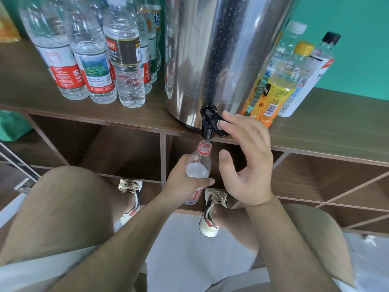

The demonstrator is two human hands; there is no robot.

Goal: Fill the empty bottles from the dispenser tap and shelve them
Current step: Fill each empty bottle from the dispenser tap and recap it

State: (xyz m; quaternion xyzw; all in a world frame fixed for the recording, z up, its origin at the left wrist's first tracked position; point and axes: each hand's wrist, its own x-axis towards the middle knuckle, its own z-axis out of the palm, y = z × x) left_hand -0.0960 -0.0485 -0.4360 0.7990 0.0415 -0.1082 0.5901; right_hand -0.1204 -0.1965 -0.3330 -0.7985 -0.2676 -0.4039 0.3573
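Head view, the only one I have. My left hand (187, 182) grips the bottle (199, 163) around its middle, fingers and thumb wrapped round it. The bottle is clear with a red neck ring, has no cap and leans slightly. Its mouth sits just under the tap (207, 125), not touching it as far as I can see. A thin stream (204, 141) shows between the spout and the mouth. I can't read the fill level.

My right hand (246, 163) is just right of the bottle, open and holding nothing. Its fingers are fairly straight and the fingertips (228, 118) rest on the tap lever (219, 123). The thumb hangs free beside the bottle neck.

The steel dispenser (221, 49) stands above both hands on the shelf top (31, 81), its side dotted with droplets. A cluster of capped clear bottles (94, 60) stands up and left of my left hand. An orange-label bottle (271, 98) stands just above my right hand, among a few others. Open cubbies (117, 148) are behind and below the hands. Shoes (210, 218) are under the wrists.
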